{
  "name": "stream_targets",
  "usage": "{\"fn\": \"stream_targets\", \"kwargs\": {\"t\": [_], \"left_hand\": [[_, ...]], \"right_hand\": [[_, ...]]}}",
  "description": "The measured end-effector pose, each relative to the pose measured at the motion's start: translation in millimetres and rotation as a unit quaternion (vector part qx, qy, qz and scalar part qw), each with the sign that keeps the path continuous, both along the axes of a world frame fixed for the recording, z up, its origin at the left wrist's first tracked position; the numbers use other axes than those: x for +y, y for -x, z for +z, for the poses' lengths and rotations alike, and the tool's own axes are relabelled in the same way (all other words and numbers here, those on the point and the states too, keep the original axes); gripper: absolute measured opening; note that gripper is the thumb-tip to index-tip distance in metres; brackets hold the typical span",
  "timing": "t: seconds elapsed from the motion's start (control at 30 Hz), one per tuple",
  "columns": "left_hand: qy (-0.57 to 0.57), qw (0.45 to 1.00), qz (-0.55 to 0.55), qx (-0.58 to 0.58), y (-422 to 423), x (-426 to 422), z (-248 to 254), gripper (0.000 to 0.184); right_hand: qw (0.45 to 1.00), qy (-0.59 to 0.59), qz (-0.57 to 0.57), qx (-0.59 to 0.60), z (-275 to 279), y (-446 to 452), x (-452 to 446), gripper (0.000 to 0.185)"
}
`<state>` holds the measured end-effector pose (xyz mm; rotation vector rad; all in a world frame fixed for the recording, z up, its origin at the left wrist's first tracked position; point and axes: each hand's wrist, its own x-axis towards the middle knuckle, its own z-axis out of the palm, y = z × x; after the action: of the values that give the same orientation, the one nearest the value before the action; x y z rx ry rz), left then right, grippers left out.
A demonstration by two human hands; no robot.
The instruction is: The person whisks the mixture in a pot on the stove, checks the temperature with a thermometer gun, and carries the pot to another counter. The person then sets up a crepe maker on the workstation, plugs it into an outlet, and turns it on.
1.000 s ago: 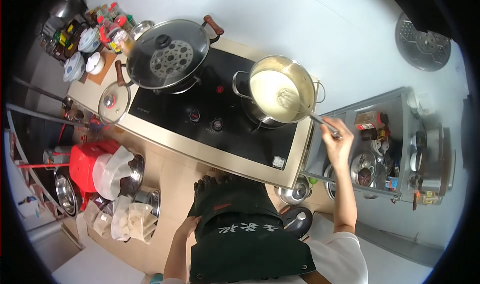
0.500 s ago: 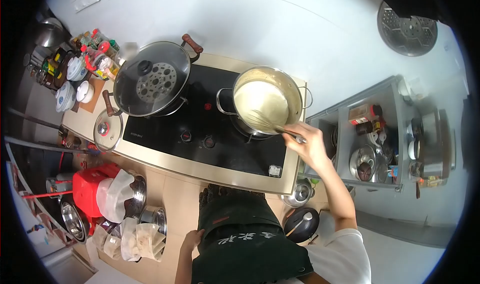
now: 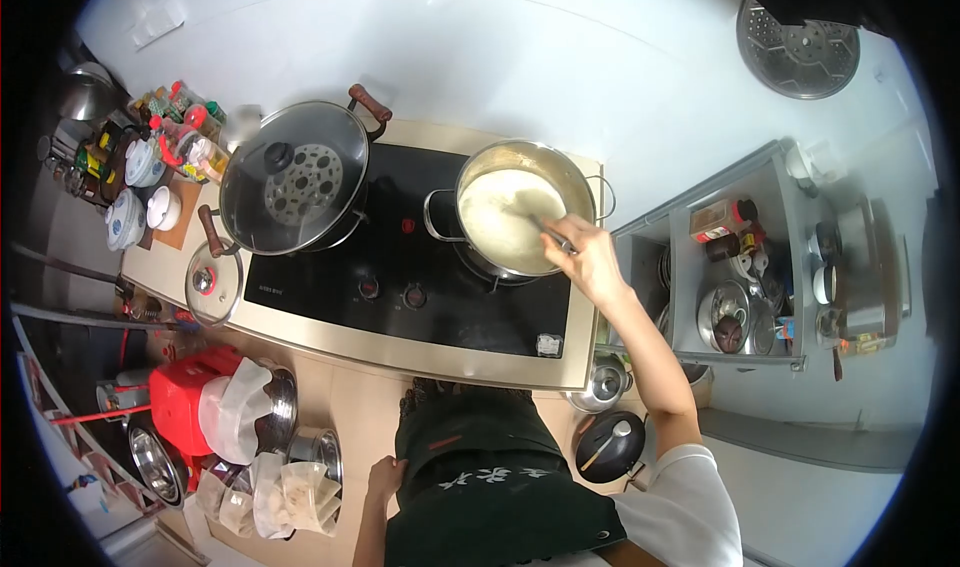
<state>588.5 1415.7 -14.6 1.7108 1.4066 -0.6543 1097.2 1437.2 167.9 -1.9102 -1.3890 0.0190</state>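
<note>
My right hand [image 3: 592,260] is closed around the handle of a whisk [image 3: 549,229], above the near right rim of a steel pot [image 3: 497,259]. The whisk's lower end dips into a pale, creamy liquid [image 3: 495,205] that fills part of the pot, and its wires barely show. On the black cooktop [image 3: 310,295], the pot stands on the right burner, its two loop handles sticking out. My left hand [image 3: 384,477] hangs low beside the dark green apron [image 3: 480,447], close against its edge. Its fingers are mostly hidden.
A wide pan under a glass lid [image 3: 335,202] stands on the left burner. A smaller glass lid [image 3: 214,285] leans at the counter's left edge. Spice jars [image 3: 205,122] crowd the back left corner. To the right is a grey shelf unit [image 3: 685,267] with bowls and jars.
My right hand has shifted left and slightly up, bringing the whisk more over the pot's middle. The wires, clear before, are now mostly in the liquid. My left hand stays low by the apron.
</note>
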Motion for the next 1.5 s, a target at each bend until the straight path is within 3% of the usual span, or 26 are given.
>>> {"fn": "stream_targets", "kwargs": {"t": [0.1,0.23,0.37,0.47,0.63,0.73,0.8,0.97,1.07,1.1,1.2,1.33,1.37,1.5], "left_hand": [[-0.009,1.0,0.021,0.006,10,-4,-6,0.037],[-0.021,1.0,0.006,0.008,14,-4,-12,0.034],[-0.029,1.0,-0.001,-0.012,9,2,-12,0.032],[-0.035,0.999,0.005,-0.003,9,2,-8,0.031],[-0.032,0.999,-0.014,-0.002,7,5,-14,0.03],[-0.032,0.999,-0.017,-0.006,1,8,-9,0.03],[-0.034,0.999,-0.007,-0.007,4,6,-11,0.03],[-0.037,0.999,-0.026,-0.013,8,3,-20,0.029],[-0.047,0.998,-0.027,-0.03,4,5,-17,0.028],[-0.051,0.998,-0.023,-0.034,3,5,-15,0.028],[-0.067,0.996,-0.043,-0.026,2,4,-20,0.028],[-0.044,0.997,-0.042,-0.043,0,9,-18,0.028],[-0.045,0.998,-0.031,-0.04,3,6,-21,0.028],[-0.045,0.998,-0.032,-0.026,1,4,-16,0.029]], "right_hand": [[0.989,0.096,-0.074,-0.081,13,1,-25,0.019],[0.996,0.052,0.059,0.039,35,28,-29,0.022],[1.0,-0.001,0.004,0.012,-3,0,2,0.022],[0.985,0.12,-0.088,-0.085,13,3,-24,0.018],[0.998,0.026,0.04,0.048,20,26,-19,0.02],[0.999,0.018,-0.023,-0.019,5,6,-4,0.019],[0.987,0.107,-0.081,-0.085,11,5,-21,0.019],[0.997,0.043,0.007,0.07,29,26,-33,0.011],[0.997,0.027,-0.075,-0.005,18,11,-29,0.013],[0.994,0.075,-0.079,0.008,28,17,-33,0.015],[0.995,0.051,0.01,0.084,35,24,-36,0.016],[0.996,0.033,-0.081,0.03,26,-3,-27,0.017],[0.991,0.082,-0.101,0.015,34,-6,-31,0.017],[0.988,0.094,0.011,0.122,47,-2,-23,0.017]]}}
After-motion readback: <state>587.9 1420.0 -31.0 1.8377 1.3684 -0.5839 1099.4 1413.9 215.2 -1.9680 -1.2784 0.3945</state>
